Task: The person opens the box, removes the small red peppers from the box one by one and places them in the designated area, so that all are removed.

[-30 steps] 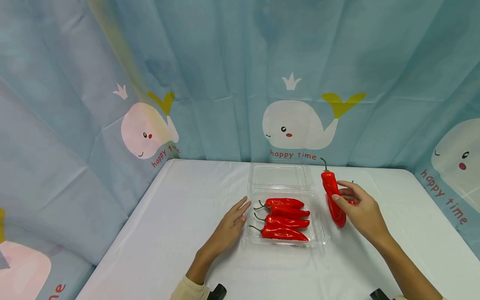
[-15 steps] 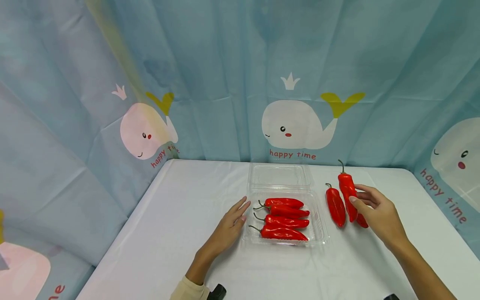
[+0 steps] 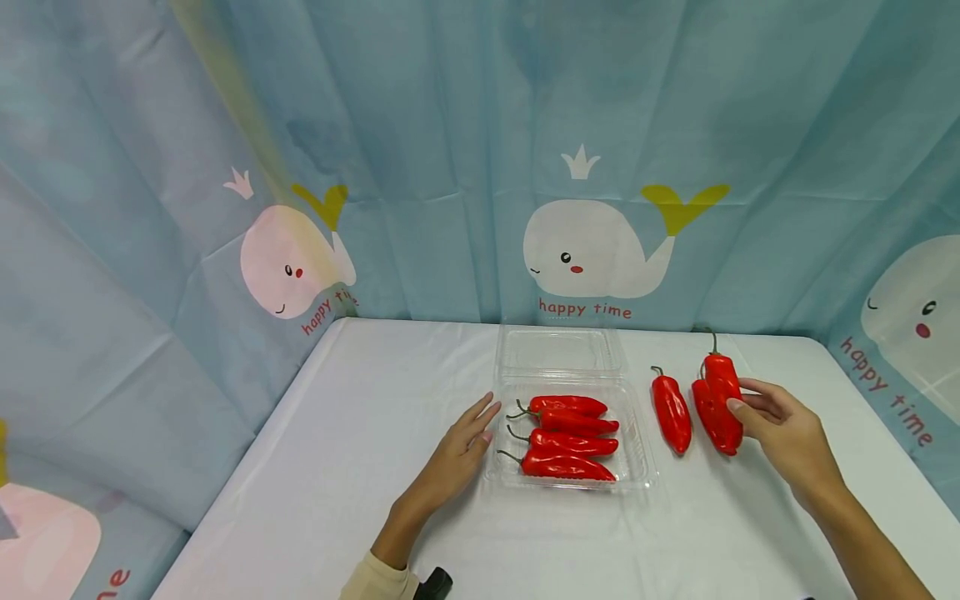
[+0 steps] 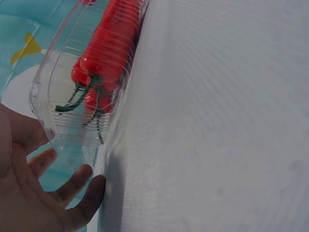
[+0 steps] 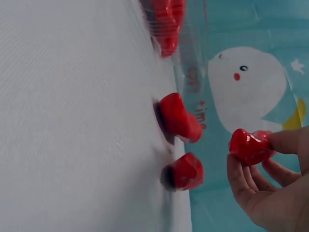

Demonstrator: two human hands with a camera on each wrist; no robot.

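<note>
My right hand pinches a red chili pepper between thumb and fingers, its green stem pointing up and away. In the right wrist view this held pepper is raised off the table. Below it lies another red pepper, partly covered by the held one in the head view. A further pepper lies to the left of these. My left hand is beside the left side of a clear plastic box, fingers extended along its edge. Inside the box, several red peppers lie in a row, stems to the left.
The box's clear lid is folded back on the far side. A white cloth covers the table. Behind hangs a blue curtain with whale prints.
The right hand has carried its pepper rightward, from over the left loose pepper to over the right one, uncovering the left one. The left hand and the box have stayed in place.
</note>
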